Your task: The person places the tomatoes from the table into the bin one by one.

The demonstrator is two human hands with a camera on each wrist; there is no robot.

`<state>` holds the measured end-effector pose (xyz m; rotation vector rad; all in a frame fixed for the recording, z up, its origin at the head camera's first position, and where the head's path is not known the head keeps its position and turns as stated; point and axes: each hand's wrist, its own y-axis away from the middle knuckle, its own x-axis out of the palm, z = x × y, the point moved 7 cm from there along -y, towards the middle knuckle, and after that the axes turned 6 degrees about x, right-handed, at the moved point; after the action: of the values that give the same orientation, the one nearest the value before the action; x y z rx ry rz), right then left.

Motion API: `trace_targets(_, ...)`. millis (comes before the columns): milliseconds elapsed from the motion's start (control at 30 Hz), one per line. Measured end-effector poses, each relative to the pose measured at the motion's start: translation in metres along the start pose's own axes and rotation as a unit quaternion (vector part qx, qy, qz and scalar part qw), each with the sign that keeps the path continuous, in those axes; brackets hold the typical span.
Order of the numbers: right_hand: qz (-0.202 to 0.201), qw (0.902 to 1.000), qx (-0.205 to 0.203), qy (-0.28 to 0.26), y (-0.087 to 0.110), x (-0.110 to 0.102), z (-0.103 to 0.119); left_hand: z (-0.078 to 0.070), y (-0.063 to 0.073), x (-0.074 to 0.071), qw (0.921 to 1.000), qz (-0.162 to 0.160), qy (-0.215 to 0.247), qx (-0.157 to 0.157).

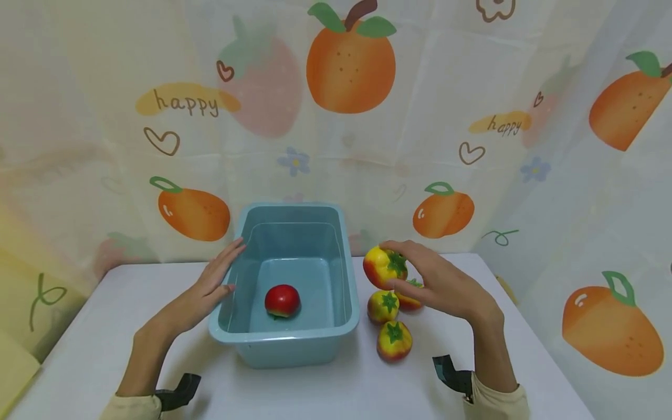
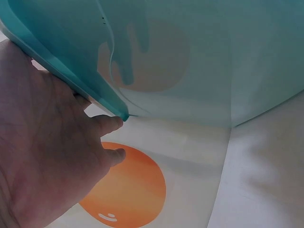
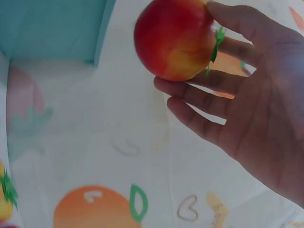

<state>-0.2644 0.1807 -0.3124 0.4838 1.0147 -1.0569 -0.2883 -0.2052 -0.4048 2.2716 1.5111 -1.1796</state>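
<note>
Probably light, the raised fruit [image 1: 374, 269] is best side-pinched, as the right hand [image 1: 446, 281] does. Left hand [image 1: 199, 294], fingers extended, touches bin [image 1: 283, 336].

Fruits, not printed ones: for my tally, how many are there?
5: red fruit in the bin, held fruit in the right hand, three on the table (near fruit, middle fruit, partly hidden fruit). More may be hidden.

In front of you hangs a pale cloth [image 1: 388, 146] printed with oranges [image 1: 350, 70], faded strawberries [image 1: 265, 93], blue flowers [image 1: 294, 162] and the word "happy" [image 1: 186, 104], continuing along your right. Your white table [image 1: 294, 399] has rounded far corners; yellowish light tints the cloth at your left.
</note>
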Motion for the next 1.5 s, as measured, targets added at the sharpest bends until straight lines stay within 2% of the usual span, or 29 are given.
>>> trace_targets(167, 0.003, 0.9990, -0.033, -0.029, -0.014, 0.008, 0.021, 0.000, 0.001, 0.001, 1.0000, -0.002, 0.001, 0.002)
trace_targets(333, -0.004, 0.9948, -0.098, -0.027, -0.025, 0.016, 0.043, 0.000, 0.001, 0.000, 1.0000, -0.004, -0.001, -0.001)
trace_targets(433, 0.001, 0.9926, -0.119, -0.024, -0.029, 0.023, 0.053, 0.000, 0.001, 0.000, 1.0000, -0.004, 0.000, -0.003)
trace_targets(633, 0.025, 0.9923, -0.121, -0.007, -0.032, 0.033, 0.062, 0.002, 0.000, 0.001, 1.0000, -0.004, -0.001, -0.004)
trace_targets(900, 0.003, 0.9931, -0.116, 0.013, -0.028, 0.031, 0.060, 0.003, 0.000, 0.000, 0.9999, -0.005, -0.001, -0.009)
trace_targets(1133, 0.000, 0.9945, -0.101, 0.025, -0.023, 0.031, 0.051, 0.003, 0.000, 0.000, 1.0000, -0.005, 0.005, -0.006)
trace_targets(1500, -0.003, 0.9936, -0.104, 0.045, -0.017, 0.027, 0.043, 0.003, 0.000, 0.000, 0.9999, -0.004, 0.010, 0.003)
